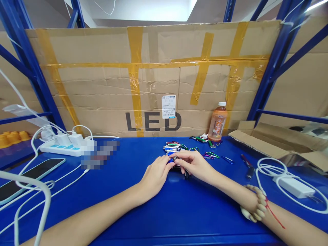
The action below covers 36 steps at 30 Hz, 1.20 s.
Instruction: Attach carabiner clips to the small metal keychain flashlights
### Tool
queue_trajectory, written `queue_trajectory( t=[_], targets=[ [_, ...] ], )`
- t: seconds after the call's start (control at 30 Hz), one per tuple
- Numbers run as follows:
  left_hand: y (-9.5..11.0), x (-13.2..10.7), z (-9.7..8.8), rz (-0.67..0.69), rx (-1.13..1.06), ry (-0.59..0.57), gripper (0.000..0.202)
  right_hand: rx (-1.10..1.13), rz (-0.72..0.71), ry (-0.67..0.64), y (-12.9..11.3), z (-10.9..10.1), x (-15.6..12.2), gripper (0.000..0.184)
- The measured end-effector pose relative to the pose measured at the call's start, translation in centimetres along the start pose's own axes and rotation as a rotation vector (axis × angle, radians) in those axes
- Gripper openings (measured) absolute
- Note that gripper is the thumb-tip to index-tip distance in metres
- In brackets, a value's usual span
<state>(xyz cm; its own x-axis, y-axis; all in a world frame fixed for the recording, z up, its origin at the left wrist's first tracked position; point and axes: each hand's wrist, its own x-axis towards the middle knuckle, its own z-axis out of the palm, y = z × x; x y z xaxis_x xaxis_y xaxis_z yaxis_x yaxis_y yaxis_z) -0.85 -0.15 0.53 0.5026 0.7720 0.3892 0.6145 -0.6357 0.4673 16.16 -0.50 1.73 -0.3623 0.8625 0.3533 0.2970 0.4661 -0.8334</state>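
My left hand [155, 175] and my right hand [195, 164] meet at the middle of the blue table [164, 212]. Both pinch a small dark cylindrical object [176, 163], like a tiny keychain flashlight, held just above the table. Right behind the hands lies a heap of several small coloured flashlights [173, 147] with carabiner clips. More of them [212, 154] are scattered to the right. My right wrist wears a bead bracelet [256, 204] with a red string.
An orange drink bottle [217, 122] stands at the back. A taped cardboard wall [153, 78] marked LED closes the rear. Left: a power strip [61, 147] with chargers, a phone [25, 179], white cables. Right: an open carton [279, 143], a white adapter [292, 187].
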Motion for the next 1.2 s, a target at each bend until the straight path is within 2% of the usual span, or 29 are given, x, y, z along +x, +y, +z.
queue_trajectory(
  t=[0.13, 0.3, 0.4, 0.57, 0.67, 0.8, 0.9, 0.97, 1.1, 1.2],
  targets=[
    [-0.5, 0.2, 0.2, -0.039, -0.065, 0.027, 0.029, -0.038, -0.032, 0.006, -0.3, -0.2, -0.1, 0.039],
    [-0.5, 0.3, 0.2, 0.024, -0.148, 0.069, 0.026, -0.025, -0.019, 0.106, -0.5, -0.5, 0.0, 0.036],
    [-0.4, 0.3, 0.2, 0.091, -0.231, 0.105, 0.022, 0.067, 0.090, 0.110, -0.6, -0.9, 0.1, 0.036],
    [-0.3, 0.1, 0.2, 0.248, -0.261, 0.158, 0.020, 0.220, 0.336, -0.025, -0.7, -1.7, 0.1, 0.035],
    [-0.4, -0.2, 0.1, 0.302, -0.241, 0.161, 0.022, 0.263, 0.394, -0.047, -0.7, -1.7, -0.1, 0.034],
    [-0.5, -0.3, 0.1, 0.298, -0.221, 0.142, 0.027, 0.283, 0.417, -0.016, -0.6, -1.0, -0.3, 0.034],
    [-0.6, -0.1, 0.2, 0.247, -0.238, 0.156, 0.025, 0.211, 0.393, 0.041, -0.4, -0.6, -0.1, 0.037],
    [-0.7, 0.1, 0.2, 0.198, -0.239, 0.169, 0.023, 0.109, 0.329, 0.097, -0.3, -0.6, 0.0, 0.038],
    [-0.7, 0.3, 0.4, 0.120, -0.223, 0.156, 0.022, -0.064, 0.082, 0.210, -0.1, -0.8, 0.1, 0.033],
    [-0.6, 0.2, 0.4, 0.125, -0.241, 0.126, 0.023, -0.089, -0.090, 0.207, 0.0, -1.0, 0.0, 0.024]
  ],
)
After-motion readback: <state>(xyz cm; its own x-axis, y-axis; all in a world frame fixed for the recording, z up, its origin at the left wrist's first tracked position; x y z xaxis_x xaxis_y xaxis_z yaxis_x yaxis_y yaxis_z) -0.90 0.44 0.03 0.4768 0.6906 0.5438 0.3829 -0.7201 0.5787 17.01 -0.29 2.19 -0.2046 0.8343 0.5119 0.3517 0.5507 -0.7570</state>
